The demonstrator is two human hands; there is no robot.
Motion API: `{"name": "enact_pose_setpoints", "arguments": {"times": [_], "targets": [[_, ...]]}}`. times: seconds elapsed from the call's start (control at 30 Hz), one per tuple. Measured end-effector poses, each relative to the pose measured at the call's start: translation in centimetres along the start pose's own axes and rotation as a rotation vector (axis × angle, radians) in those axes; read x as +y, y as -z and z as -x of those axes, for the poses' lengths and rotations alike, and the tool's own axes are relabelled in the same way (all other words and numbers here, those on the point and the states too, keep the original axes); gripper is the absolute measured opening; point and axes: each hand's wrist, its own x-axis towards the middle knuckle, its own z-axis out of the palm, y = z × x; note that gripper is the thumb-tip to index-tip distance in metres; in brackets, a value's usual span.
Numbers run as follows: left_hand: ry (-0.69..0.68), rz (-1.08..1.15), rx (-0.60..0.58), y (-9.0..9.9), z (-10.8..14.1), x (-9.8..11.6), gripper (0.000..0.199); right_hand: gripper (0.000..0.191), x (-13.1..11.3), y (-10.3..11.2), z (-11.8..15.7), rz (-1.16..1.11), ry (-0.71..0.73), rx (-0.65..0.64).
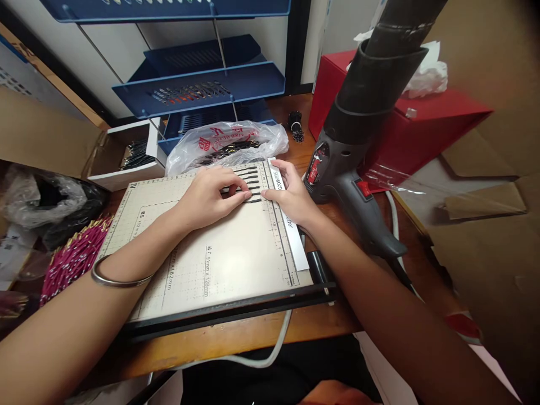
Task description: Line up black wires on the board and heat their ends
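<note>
A cream paper cutter (pixel 236 247) with printed size lines lies on the desk under both hands. Several short black strips (pixel 253 180) lie side by side near its far right corner, their ends toward the white guard strip (pixel 300 256). My left hand (pixel 215 194) rests on the board, thumb and forefinger pinched at the end of one black strip; the fingers partly hide it. Across the guard strip lies my right hand (pixel 291 194), with thumb and forefinger apart. Its thumb tip touches the board beside the strips' ends, and its other fingers are largely hidden.
A black heat gun (pixel 350 140) stands to the right, before a red box (pixel 439 124). Behind the cutter are a plastic bag (pixel 236 140), blue tiered racks (pixel 198 87) and a white box (pixel 126 174). Magenta wires (pixel 80 253) lie left; a pale cable (pixel 274 349) hangs in front.
</note>
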Motion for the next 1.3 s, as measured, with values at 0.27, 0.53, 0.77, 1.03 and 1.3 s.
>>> {"name": "enact_pose_setpoints", "arguments": {"times": [0.27,0.53,0.77,1.03,1.3], "targets": [[-0.003,-0.016,-0.004,0.09,-0.02,0.03,0.026,0.075,-0.15,0.0,0.06,0.038,0.014,-0.01],[0.009,-0.02,-0.019,0.14,-0.08,0.1,0.027,0.072,-0.11,0.08,0.05,0.042,0.011,-0.02],[0.009,-0.027,-0.018,0.17,-0.03,0.16,0.027,0.072,-0.4,-0.02,0.15,0.033,0.013,-0.017],[0.001,-0.005,-0.004,0.03,-0.17,0.15,0.027,0.073,-0.77,0.09,0.28,0.033,-0.014,-0.017],[0.007,-0.013,-0.014,0.23,-0.12,0.2,0.028,0.074,-0.56,-0.05,0.09,0.028,-0.027,-0.012]]}}
